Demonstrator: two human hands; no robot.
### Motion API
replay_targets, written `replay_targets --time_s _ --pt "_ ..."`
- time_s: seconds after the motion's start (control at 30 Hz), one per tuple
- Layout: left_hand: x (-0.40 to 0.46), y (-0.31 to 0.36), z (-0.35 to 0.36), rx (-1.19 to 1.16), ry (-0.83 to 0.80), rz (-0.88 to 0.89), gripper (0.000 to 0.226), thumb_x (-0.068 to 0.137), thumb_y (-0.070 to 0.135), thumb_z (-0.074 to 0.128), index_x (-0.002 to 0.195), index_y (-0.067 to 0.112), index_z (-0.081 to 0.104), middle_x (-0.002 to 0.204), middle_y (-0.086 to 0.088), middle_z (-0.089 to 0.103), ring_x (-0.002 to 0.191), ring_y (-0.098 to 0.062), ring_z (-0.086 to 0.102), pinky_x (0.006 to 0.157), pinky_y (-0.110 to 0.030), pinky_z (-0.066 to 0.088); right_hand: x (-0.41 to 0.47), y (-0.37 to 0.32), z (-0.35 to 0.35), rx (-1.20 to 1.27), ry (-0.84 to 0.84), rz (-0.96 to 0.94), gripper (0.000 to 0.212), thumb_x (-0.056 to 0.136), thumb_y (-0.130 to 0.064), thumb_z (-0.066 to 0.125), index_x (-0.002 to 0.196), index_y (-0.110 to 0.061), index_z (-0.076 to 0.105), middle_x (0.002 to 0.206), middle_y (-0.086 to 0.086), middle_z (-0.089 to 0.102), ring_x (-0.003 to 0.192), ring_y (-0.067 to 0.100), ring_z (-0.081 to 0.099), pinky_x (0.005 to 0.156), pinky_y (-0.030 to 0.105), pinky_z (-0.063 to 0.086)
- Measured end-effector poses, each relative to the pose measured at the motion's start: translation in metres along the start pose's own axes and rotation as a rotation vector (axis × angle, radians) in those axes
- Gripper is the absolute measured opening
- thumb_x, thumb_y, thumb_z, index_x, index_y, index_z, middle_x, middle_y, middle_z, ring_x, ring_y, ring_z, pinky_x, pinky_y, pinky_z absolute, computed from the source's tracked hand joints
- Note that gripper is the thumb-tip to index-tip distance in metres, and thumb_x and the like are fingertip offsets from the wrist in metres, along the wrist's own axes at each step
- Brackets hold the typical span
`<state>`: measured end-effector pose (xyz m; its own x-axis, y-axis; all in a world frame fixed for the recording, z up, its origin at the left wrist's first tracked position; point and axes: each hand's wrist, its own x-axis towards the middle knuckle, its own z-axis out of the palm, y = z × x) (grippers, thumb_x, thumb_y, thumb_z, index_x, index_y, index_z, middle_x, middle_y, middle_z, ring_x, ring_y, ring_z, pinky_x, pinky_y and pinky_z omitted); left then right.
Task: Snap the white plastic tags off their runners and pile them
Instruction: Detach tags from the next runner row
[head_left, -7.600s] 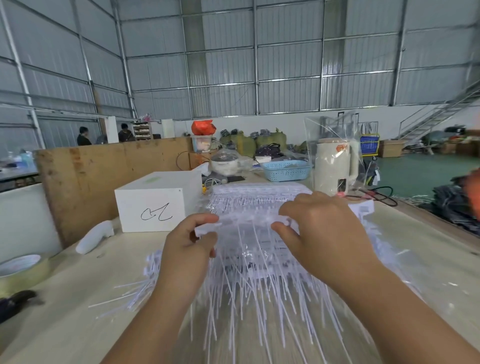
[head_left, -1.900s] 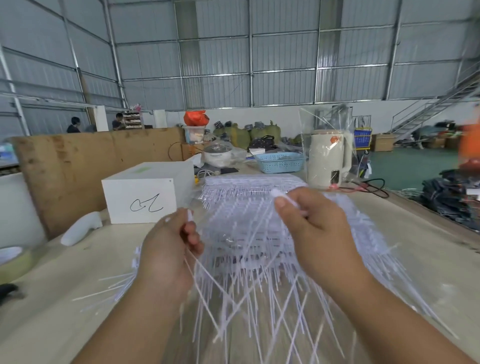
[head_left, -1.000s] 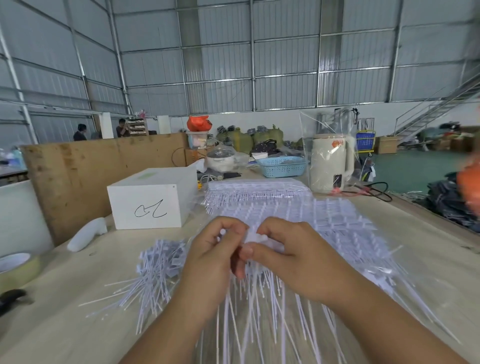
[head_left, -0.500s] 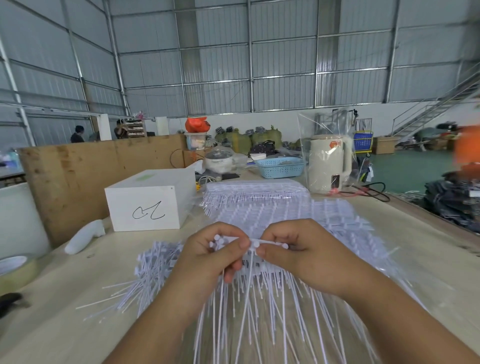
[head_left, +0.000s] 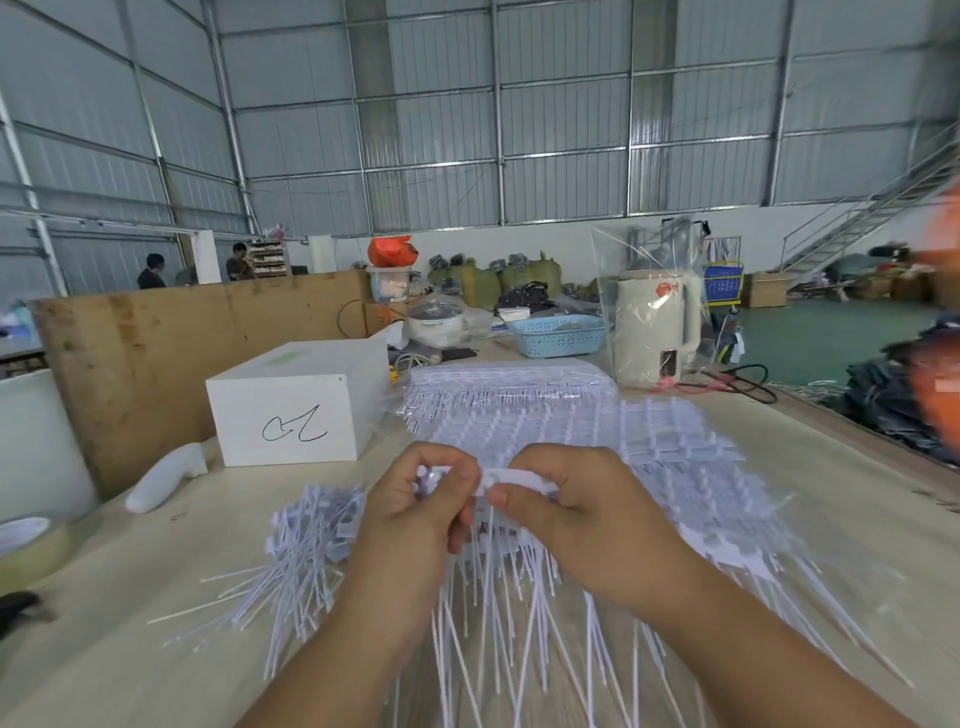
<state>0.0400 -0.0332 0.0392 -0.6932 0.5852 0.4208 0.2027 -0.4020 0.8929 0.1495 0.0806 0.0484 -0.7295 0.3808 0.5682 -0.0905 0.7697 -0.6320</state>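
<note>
Both hands (head_left: 514, 512) pinch runner (head_left: 511, 475) (tags (head_left: 524, 597) dangling below grip).

A warehouse workshop — corrugated metal walls (head_left: 561, 130), stuffed green sacks (head_left: 480, 283), a steel staircase (head_left: 872, 213) — around a plywood worktable (head_left: 130, 649).

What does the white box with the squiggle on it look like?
The white box is a plain, closed rectangular carton, seemingly smooth cardboard. A black hand-drawn scribble marks its front face; a pale green patch sits on top. It stands flat on the wooden table, left of the tag sheets, before a plywood board. Neither hand touches it.
</note>
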Motion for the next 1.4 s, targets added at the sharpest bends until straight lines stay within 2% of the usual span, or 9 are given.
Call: replay_targets --time_s 0.27,0.53,0.67,0.8,0.9,1.03,1.13,1.3,1.4 --pt "-0.002 0.006 0.011 -0.299 0.157 -0.092 0.033 0.089 0.009 0.06 0.062 0.026 0.07 0.049 0.0 0.05 0.04 -0.007 0.039 0.041 -0.015 0.036 -0.002 -0.007 0.019 0.061 0.181 -0.004 0.029 0.087 -0.044 0.057 0.072 -0.019 0.058 0.052 -0.009 0.046 0.048 0.007 0.041 0.052 0.036 0.038" --pt "-0.004 0.009 0.015 -0.542 0.167 -0.267 0.01 0.092 0.015 0.058 0.082 0.014 0.057 0.05 0.002 0.043 0.041 -0.007 0.036 0.06 -0.03 0.036 -0.005 -0.011 0.033 0.023 0.285 0.012 0.026 0.09 -0.048 0.054 0.084 -0.025 0.065 0.058 -0.013 0.057 0.051 0.005 0.049 0.052 0.028 0.039" --pt "-0.003 0.009 0.015 -0.579 0.196 -0.265 0.007 0.091 0.012 0.059 0.085 0.014 0.057 0.051 0.001 0.047 0.038 -0.005 0.039 0.047 -0.022 0.042 -0.006 -0.018 0.039 -0.031 0.333 -0.002 0.029 0.091 -0.051 0.049 0.081 -0.027 0.061 0.059 -0.015 0.059 0.052 0.007 0.052 0.051 0.027 0.042" --pt "0.01 0.006 -0.003 -0.706 0.323 -0.288 0.012 0.095 0.007 0.055 0.084 0.013 0.055 0.059 -0.003 0.05 0.038 -0.006 0.044 0.038 -0.016 0.04 0.002 -0.012 0.016 0.214 0.6 0.083 0.038 0.095 -0.042 0.052 0.064 -0.02 0.048 0.048 -0.012 0.042 0.043 0.004 0.035 0.042 0.016 0.03" --pt "0.018 0.006 -0.018 -0.516 0.333 -0.175 0.016 0.095 0.008 0.056 0.082 0.016 0.059 0.057 -0.001 0.052 0.042 -0.007 0.044 0.042 -0.017 0.04 -0.001 -0.005 0.003 0.246 0.377 0.057 0.036 0.093 -0.036 0.059 0.067 -0.013 0.05 0.051 -0.011 0.038 0.045 0.002 0.034 0.045 0.014 0.029" --pt "0.009 0.004 -0.008 -0.092 0.156 -0.013 0.028 0.091 0.007 0.06 0.072 0.025 0.068 0.058 0.0 0.056 0.048 -0.011 0.05 0.044 -0.02 0.043 -0.003 -0.008 0.018 0.21 0.02 0.005 0.016 0.085 -0.039 0.07 0.078 -0.029 0.058 0.057 -0.007 0.055 0.044 0.003 0.041 0.047 0.022 0.033" --pt "0.003 0.007 -0.001 -0.001 0.057 0.036 0.03 0.089 0.0 0.057 0.073 0.023 0.069 0.061 0.003 0.058 0.048 -0.009 0.052 0.042 -0.017 0.041 -0.006 -0.01 0.02 0.149 -0.036 0.0 0.028 0.075 -0.053 0.064 0.092 -0.035 0.052 0.067 -0.002 0.065 0.044 0.003 0.047 0.047 0.022 0.033" --pt "0.0 0.008 -0.004 -0.025 -0.095 0.004 0.02 0.09 -0.001 0.051 0.085 0.011 0.066 0.063 -0.019 0.051 0.047 -0.019 0.048 0.043 -0.023 0.041 -0.005 -0.011 0.012 0.152 -0.077 -0.008 0.027 0.081 -0.047 0.064 0.098 -0.037 0.045 0.073 -0.013 0.073 0.062 0.006 0.067 0.058 0.029 0.047" --pt "0.0 0.007 -0.004 -0.073 -0.155 0.013 0.008 0.088 0.005 0.057 0.086 0.008 0.064 0.06 -0.018 0.054 0.044 -0.02 0.047 0.042 -0.025 0.04 -0.004 -0.01 0.011 0.09 -0.095 -0.058 0.021 0.087 -0.04 0.065 0.095 -0.035 0.047 0.071 -0.016 0.072 0.056 0.002 0.061 0.053 0.015 0.037"
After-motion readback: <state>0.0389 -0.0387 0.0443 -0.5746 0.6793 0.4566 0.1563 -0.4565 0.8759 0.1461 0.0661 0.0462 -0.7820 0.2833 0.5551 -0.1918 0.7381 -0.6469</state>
